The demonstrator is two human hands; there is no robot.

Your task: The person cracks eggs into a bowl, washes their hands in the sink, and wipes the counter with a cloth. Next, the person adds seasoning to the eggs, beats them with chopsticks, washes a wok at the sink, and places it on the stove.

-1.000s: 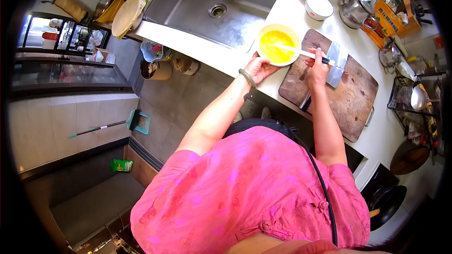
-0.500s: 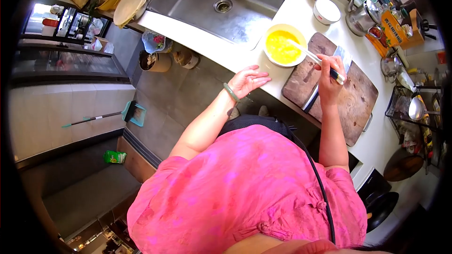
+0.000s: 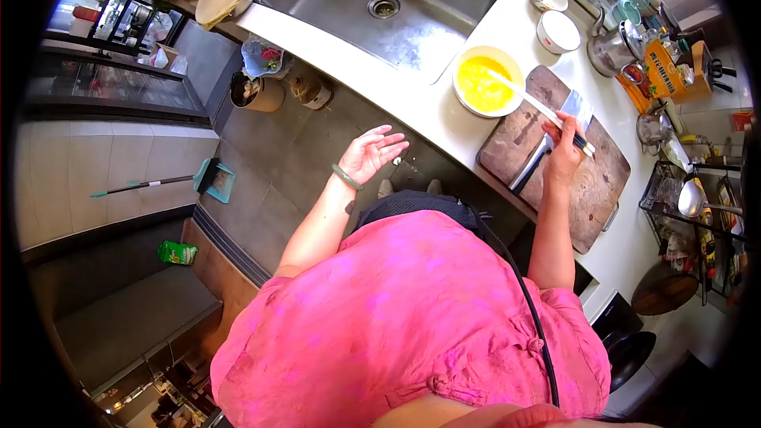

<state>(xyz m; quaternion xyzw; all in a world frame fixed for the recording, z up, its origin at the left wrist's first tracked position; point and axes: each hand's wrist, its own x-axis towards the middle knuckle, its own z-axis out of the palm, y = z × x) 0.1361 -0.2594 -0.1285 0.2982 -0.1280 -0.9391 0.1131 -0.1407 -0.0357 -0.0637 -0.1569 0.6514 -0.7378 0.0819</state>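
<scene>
My right hand (image 3: 564, 150) is closed around a pair of chopsticks (image 3: 533, 101), pale along most of their length and dark near the top end. Their tips reach into a white bowl (image 3: 519, 79) of yellow beaten egg (image 3: 483, 85) on the counter. Below that hand lies a wooden cutting board (image 3: 594, 190) with a cleaver (image 3: 576, 109) on it. My left hand (image 3: 372, 154) is open and empty, palm up with fingers apart, in the air over the floor, away from the counter edge. A green bangle circles its wrist.
A steel sink (image 3: 349, 8) is set into the counter beyond the egg bowl. Two white bowls, one of them (image 3: 559, 32) nearer, stand behind the board by a metal kettle (image 3: 606, 51). Bins (image 3: 258, 95) stand on the floor at left, and a rack (image 3: 666, 198) holds utensils at right.
My left hand has moved left and down, away from the counter edge. My right hand has shifted slightly down and right with the chopsticks, whose tips stay in the egg. The view has shifted slightly.
</scene>
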